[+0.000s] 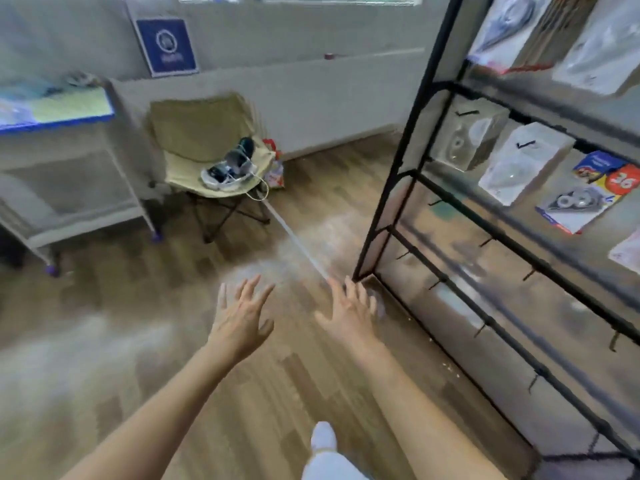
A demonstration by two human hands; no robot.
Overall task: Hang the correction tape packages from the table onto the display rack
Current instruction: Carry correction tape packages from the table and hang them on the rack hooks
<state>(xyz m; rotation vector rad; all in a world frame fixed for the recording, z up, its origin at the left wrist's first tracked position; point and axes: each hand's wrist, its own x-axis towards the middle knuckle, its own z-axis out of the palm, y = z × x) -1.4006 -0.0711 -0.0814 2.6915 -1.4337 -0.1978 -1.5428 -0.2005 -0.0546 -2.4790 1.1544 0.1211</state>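
Observation:
Both my hands are held out over the wooden floor with fingers spread and nothing in them: my left hand (242,317) at centre, my right hand (349,313) just beside it. The black wire display rack (412,133) stands to the right. Several correction tape packages (523,161) hang on its upper rows, one with a blue and red card (585,195). Lower hooks on the rack are bare. The table (59,109) with a blue edge is at the far left, with blurred packages (14,109) lying on it.
A beige folding chair (204,147) with a device and white cable on it stands by the wall between table and rack. The cable (298,244) runs across the floor toward the rack's foot. My foot in a white sock (323,434) shows at the bottom.

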